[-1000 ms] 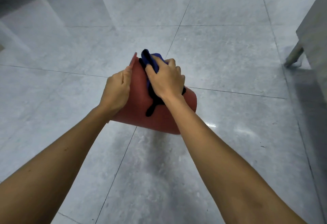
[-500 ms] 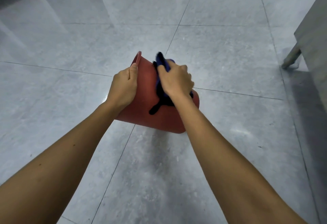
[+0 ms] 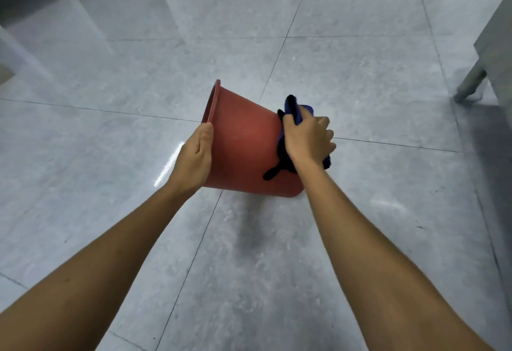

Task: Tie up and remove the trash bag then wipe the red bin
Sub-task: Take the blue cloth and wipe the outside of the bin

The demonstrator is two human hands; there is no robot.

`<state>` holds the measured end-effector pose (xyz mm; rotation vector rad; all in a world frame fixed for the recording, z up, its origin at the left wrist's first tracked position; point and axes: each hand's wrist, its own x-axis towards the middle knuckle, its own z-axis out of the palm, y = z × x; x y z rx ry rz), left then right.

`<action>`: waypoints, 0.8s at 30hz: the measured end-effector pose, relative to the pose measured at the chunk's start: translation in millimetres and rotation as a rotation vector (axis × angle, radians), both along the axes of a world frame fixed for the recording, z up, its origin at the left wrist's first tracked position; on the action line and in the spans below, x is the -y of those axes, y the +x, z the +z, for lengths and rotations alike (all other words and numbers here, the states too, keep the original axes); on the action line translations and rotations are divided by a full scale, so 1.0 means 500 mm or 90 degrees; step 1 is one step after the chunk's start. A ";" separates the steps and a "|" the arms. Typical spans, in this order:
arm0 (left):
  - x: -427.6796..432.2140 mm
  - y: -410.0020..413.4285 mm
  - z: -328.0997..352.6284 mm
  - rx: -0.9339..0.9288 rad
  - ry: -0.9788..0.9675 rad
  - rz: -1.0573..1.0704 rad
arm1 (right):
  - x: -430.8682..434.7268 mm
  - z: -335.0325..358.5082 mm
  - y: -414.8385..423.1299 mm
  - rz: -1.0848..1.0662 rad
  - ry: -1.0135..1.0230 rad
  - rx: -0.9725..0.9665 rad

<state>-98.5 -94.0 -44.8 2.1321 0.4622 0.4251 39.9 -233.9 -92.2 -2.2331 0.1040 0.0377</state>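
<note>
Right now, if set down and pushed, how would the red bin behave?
Probably light: the left hand alone grips the red bin, tilted sideways. Likely stiff: wall undented where the right hand presses the cloth. Round, tapered, so apt to roll.

No legible text (anywhere visible)

We hold the red bin (image 3: pixel 243 145) tilted above the tiled floor (image 3: pixel 360 59), left hand (image 3: pixel 195 156) near its rim, right hand (image 3: pixel 307 138) pressing a blue cloth (image 3: pixel 295 109) against its base.

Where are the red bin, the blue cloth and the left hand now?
red bin (image 3: pixel 243 142), head view, on its outer side wall.
blue cloth (image 3: pixel 297 110), head view, on the blue fold at its top.
left hand (image 3: pixel 194 156), head view, on the hand's middle.
</note>
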 end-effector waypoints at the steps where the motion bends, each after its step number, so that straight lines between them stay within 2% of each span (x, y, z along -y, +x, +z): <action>1: 0.005 0.016 0.007 0.007 -0.001 0.015 | -0.010 -0.001 -0.024 0.008 0.016 0.043; 5: 0.005 0.060 0.026 0.005 0.000 0.046 | -0.034 -0.008 -0.141 0.086 0.055 0.292; 8: 0.001 0.063 0.026 0.008 0.006 0.051 | -0.029 -0.007 -0.150 0.123 0.071 0.351; 11: 0.011 0.062 0.023 0.007 0.034 0.054 | -0.032 0.024 -0.092 0.132 0.038 0.326; 15: 0.029 0.061 0.020 0.019 0.105 0.011 | -0.056 0.092 0.026 0.150 0.075 0.067; 17: 0.030 0.063 0.018 0.022 0.132 0.001 | -0.060 0.099 0.042 0.156 0.092 0.016; 19: 0.029 0.070 0.021 0.012 0.127 -0.004 | -0.055 0.085 0.021 0.154 0.089 0.084; 22: 0.028 0.088 0.029 0.010 0.063 -0.001 | -0.045 0.057 -0.062 0.134 0.109 0.276; 24: 0.025 0.089 0.029 0.019 0.068 0.025 | -0.048 0.054 -0.091 0.133 0.112 0.299</action>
